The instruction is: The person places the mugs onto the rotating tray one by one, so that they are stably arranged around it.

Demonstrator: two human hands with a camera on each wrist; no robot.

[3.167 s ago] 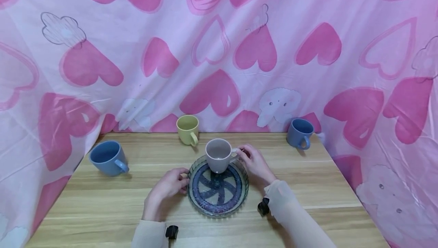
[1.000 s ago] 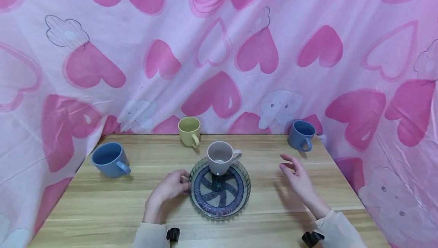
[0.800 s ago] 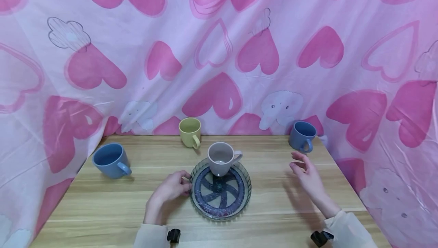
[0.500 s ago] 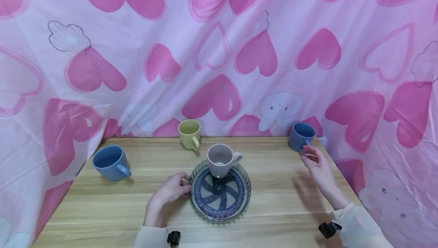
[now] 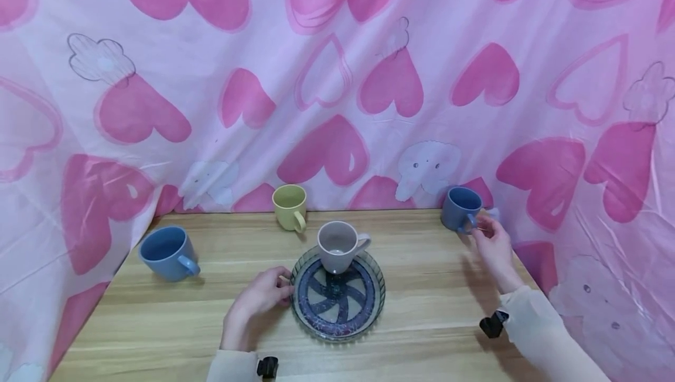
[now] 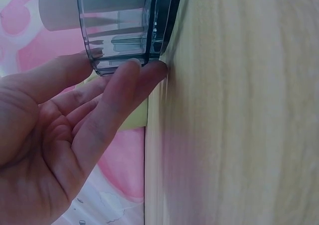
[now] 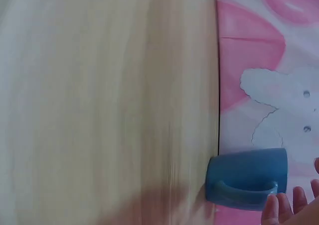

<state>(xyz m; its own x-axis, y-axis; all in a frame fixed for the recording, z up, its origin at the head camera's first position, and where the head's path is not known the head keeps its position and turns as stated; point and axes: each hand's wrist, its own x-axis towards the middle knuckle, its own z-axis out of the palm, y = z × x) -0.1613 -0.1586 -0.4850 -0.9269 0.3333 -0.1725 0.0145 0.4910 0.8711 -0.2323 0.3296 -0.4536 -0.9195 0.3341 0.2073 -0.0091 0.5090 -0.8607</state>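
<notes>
My left hand [image 5: 262, 293] stays at the left edge of a ribbed clear glass dish [image 5: 382, 288] with a dark blue pinwheel pattern. In the left wrist view its bent fingers and thumb hold the dish's rim and outer wall. Upright at the dish's back side stands a grey-white mug [image 5: 337, 248], handle to the right. At the back right corner my right hand [image 5: 493, 247] reaches a small blue mug [image 5: 460, 211]. The right wrist view has its loosely spread fingertips [image 7: 271, 205] at the mug's handle; contact there is hard to tell.
A green-yellow mug [image 5: 290, 209] stands at the table's back edge, behind the dish. To the left is a wider blue mug [image 5: 169, 256]. A pink and white heart-print cloth [image 5: 327, 95] hangs behind and around the wooden table [image 5: 142, 329].
My right hand has let go of the grey-white mug's handle and moved right and back to the small blue mug. The left hand has kept its place at the dish.
</notes>
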